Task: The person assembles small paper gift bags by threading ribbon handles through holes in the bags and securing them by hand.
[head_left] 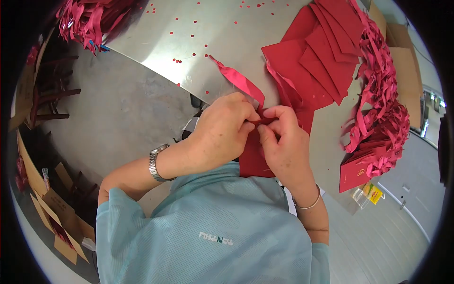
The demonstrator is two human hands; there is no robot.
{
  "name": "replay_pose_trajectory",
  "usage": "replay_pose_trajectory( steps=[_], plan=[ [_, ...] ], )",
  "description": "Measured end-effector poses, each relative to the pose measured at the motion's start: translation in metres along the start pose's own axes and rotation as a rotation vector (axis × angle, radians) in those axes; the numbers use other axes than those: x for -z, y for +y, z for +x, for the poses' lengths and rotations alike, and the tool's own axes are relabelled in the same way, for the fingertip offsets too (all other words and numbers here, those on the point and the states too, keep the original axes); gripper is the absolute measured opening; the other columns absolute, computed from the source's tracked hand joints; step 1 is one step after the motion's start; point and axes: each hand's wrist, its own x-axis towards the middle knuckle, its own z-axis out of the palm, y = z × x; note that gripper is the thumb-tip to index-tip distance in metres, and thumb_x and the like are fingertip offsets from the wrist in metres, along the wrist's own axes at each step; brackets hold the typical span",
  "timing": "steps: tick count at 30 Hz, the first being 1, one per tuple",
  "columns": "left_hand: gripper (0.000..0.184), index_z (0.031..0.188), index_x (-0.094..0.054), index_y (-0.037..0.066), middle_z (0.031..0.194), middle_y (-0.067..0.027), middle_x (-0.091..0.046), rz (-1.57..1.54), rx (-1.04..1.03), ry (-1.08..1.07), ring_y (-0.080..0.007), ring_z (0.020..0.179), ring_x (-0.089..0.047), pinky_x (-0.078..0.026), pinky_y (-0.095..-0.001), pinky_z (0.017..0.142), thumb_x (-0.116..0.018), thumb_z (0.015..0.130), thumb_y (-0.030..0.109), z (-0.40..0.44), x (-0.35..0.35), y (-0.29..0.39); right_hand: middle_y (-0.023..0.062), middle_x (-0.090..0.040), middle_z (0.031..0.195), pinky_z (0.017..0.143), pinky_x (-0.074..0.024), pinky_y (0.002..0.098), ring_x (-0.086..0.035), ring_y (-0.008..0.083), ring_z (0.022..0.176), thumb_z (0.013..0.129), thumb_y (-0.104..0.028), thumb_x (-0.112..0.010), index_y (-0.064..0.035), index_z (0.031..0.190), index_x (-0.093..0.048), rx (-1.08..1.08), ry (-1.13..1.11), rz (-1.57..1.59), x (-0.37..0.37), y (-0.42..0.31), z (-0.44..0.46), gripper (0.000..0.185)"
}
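A red card (pixel 253 154) lies at the table's front edge, under both hands. My left hand (pixel 220 128), with a metal watch on its wrist, pinches red ribbon at the card's upper part. Close beside it, my right hand (pixel 286 142) has thumb and forefinger closed on the same ribbon; the fingertips of both hands nearly meet. One ribbon tail (pixel 239 81) stretches up and left over the table, and another (pixel 283 83) runs up to the right. Exactly how the ribbon passes between the fingertips is hidden.
Several red cards (pixel 324 52) are fanned out on the metal table (pixel 161 42). A long heap of ribboned cards (pixel 378 94) lines the right edge. More ribbons (pixel 90 21) hang at the top left corner. Small red dots are scattered about. Open cardboard boxes (pixel 59 213) stand lower left.
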Motion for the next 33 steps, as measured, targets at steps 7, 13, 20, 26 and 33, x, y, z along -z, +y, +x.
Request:
replay_pose_trajectory(
  steps=[7, 13, 20, 26, 33],
  plan=[
    [0.011, 0.088, -0.061, -0.002, 0.093, -0.0141, -0.059, 0.098, -0.162, 0.051, -0.0322, 0.085, -0.06, -0.05, -0.0377, 0.072, -0.064, 0.078, -0.007, 0.002, -0.001, -0.005, 0.0153, -0.065, 0.075, 0.059, -0.0489, 0.0454, -0.065, 0.0348, 0.068, 0.086, -0.005, -0.059, -0.0044, 0.107, -0.051, -0.003, -0.137, -0.055, 0.011, -0.003, 0.019, 0.022],
    [0.011, 0.088, -0.062, -0.002, 0.092, -0.0137, -0.059, 0.016, -0.071, 0.025, -0.0311, 0.084, -0.059, -0.048, -0.0378, 0.072, -0.062, 0.079, -0.007, 0.007, 0.001, -0.005, 0.0166, -0.063, 0.073, 0.056, -0.0476, 0.0449, -0.064, 0.0343, 0.068, 0.086, -0.003, -0.057, -0.0025, 0.104, -0.05, 0.337, 0.019, -0.479, -0.007, 0.0, 0.009, 0.02],
    [0.008, 0.088, -0.063, -0.001, 0.09, -0.0139, -0.059, 0.023, -0.062, 0.038, -0.0311, 0.083, -0.059, -0.048, -0.0374, 0.071, -0.06, 0.081, -0.005, 0.006, 0.001, -0.005, 0.0136, -0.065, 0.072, 0.06, -0.0492, 0.0381, -0.065, 0.0296, 0.065, 0.088, -0.007, -0.06, -0.0018, 0.107, -0.052, -0.26, -0.116, 0.216, 0.014, -0.015, 0.01, 0.021],
    [0.009, 0.088, -0.063, -0.001, 0.091, -0.0146, -0.059, 0.074, -0.034, 0.029, -0.0327, 0.084, -0.059, -0.048, -0.039, 0.072, -0.06, 0.08, -0.005, 0.006, -0.001, -0.004, 0.0107, -0.064, 0.068, 0.059, -0.0492, 0.036, -0.064, 0.0246, 0.06, 0.088, -0.004, -0.061, -0.0022, 0.105, -0.052, -0.108, 0.019, 0.132, 0.003, -0.002, 0.003, 0.019],
    [0.008, 0.088, -0.062, -0.002, 0.09, -0.0138, -0.058, 0.094, -0.051, -0.003, -0.0326, 0.084, -0.059, -0.048, -0.0392, 0.072, -0.059, 0.081, -0.004, 0.007, 0.001, -0.004, 0.0111, -0.064, 0.067, 0.058, -0.0493, 0.0358, -0.064, 0.0242, 0.058, 0.088, -0.003, -0.06, -0.0026, 0.104, -0.052, -0.054, 0.016, 0.145, 0.0, 0.005, 0.003, 0.018]
  ],
)
